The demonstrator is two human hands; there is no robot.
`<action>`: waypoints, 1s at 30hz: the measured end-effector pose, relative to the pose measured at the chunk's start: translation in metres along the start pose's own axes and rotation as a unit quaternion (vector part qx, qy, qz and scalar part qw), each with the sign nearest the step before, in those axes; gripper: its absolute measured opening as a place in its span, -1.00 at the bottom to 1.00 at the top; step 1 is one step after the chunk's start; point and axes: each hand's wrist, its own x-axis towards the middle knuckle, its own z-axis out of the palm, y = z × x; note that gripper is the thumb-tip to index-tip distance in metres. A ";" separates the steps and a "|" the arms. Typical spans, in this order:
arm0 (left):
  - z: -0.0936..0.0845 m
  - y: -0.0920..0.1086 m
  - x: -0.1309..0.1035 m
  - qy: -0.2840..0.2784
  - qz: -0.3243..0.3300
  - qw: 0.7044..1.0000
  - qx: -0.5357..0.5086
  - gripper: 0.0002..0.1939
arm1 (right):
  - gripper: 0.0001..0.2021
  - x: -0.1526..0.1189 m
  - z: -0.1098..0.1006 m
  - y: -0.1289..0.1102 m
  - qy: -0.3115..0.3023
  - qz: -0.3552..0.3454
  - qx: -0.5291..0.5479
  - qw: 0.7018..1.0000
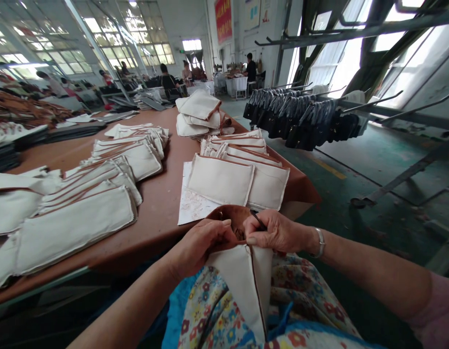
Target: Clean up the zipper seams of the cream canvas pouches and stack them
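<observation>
Hands: left (219,233) and right (270,230), fingers pinched on white piece (239,271); seam best kept taut.

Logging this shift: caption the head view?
Both hands hold a white, brown-edged piece above a floral apron.

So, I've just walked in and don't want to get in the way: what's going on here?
One person is handling a cream piece over their lap. The left hand holds its brown-trimmed top; the right hand's fingers hold a small dark tool there, its tip hard to make out. More cream pieces lie in piles on the brown table, and other people are farther back.
</observation>
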 end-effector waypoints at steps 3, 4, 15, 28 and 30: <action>0.005 -0.002 0.000 0.005 -0.009 0.999 0.037 -0.59 | -0.61 0.003 0.003 0.009 0.009 0.001 -0.010 1.000; 0.007 -0.004 0.000 0.010 -0.009 0.999 0.051 -0.58 | -0.60 0.004 0.003 0.013 0.012 0.000 -0.012 1.000; 0.004 -0.014 0.006 0.052 -0.023 0.994 -0.090 -0.47 | -0.60 0.008 -0.017 -0.005 0.035 -0.045 -0.195 0.979; 0.002 -0.011 -0.021 0.017 0.017 1.000 -0.013 -0.73 | -0.63 -0.047 0.035 -0.048 -0.043 0.276 0.064 0.958; 0.006 -0.012 -0.020 0.035 0.027 0.999 0.013 -0.73 | -0.68 -0.045 0.036 -0.045 -0.035 0.287 0.066 0.955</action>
